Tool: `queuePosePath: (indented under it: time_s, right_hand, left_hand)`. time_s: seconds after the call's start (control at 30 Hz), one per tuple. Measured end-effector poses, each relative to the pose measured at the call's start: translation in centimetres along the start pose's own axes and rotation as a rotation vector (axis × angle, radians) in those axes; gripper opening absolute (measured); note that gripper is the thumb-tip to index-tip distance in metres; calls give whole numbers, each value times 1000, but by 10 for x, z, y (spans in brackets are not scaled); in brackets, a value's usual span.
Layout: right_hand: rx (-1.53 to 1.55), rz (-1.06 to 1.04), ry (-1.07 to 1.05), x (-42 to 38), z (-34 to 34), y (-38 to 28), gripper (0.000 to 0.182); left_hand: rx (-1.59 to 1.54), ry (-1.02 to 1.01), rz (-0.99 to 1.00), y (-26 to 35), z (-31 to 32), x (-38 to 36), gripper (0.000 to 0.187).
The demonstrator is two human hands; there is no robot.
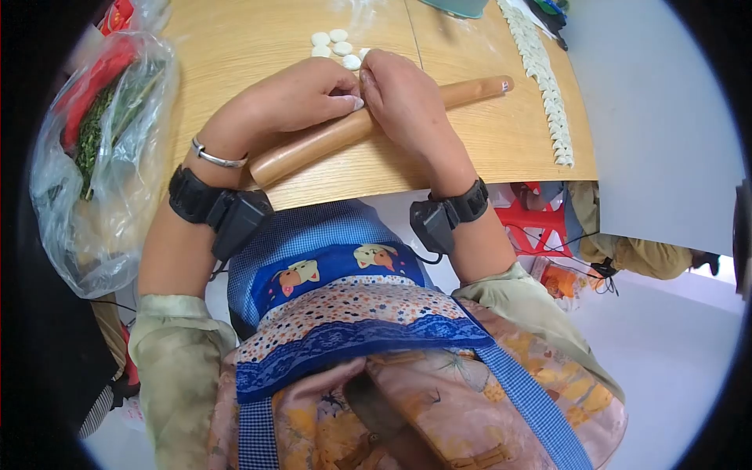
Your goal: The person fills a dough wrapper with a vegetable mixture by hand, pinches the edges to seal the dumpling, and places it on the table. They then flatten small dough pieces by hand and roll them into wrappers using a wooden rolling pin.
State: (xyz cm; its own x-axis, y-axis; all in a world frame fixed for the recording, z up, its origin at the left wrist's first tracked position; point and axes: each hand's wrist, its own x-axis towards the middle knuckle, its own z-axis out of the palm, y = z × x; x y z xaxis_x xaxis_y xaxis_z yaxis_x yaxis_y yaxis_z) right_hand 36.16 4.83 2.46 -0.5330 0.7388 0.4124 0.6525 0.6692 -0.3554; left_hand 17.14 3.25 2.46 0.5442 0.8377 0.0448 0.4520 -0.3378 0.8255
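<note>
Over the wooden table my left hand [309, 92] and my right hand [406, 98] meet, fingertips almost touching. Fingers are curled in on both hands; whatever is pinched between them, if anything, is hidden from this angle. Beneath the hands a long wooden rolling pin [313, 147] lies slantwise, its near left end close to the table's front edge. Just beyond my fingers sit several small round pieces of flattened dough [342, 48], pale and floury. One of them is partly covered by my right hand.
Along the right side of the table [486, 141] runs a long row of folded dough pieces [540, 70]. A green container [458, 7] stands at the far edge. At left is a clear plastic bag [117, 157] with leafy greens. A red stool [533, 227] stands below.
</note>
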Motion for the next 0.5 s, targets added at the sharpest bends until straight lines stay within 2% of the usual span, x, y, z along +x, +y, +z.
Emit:
queuePosePath:
  time_s: [0.13,0.2,0.37,0.5]
  right_hand:
    - [-85,0,-39,-21,-13,-8,13]
    - [-133,-18,-47,-36,-18,-11,12]
    - [-103,-55,54,-56,-22,-15,11]
    - [-127,-50,45,-44,-17,-13,11]
  left_hand:
    - [-68,-2,43,4,1,-4,13]
    - [53,-94,-31,15,-2,-5,9]
    - [-28,-68,22,4,0,-6,10]
    - [-35,-69,60,-1,-1,-5,16]
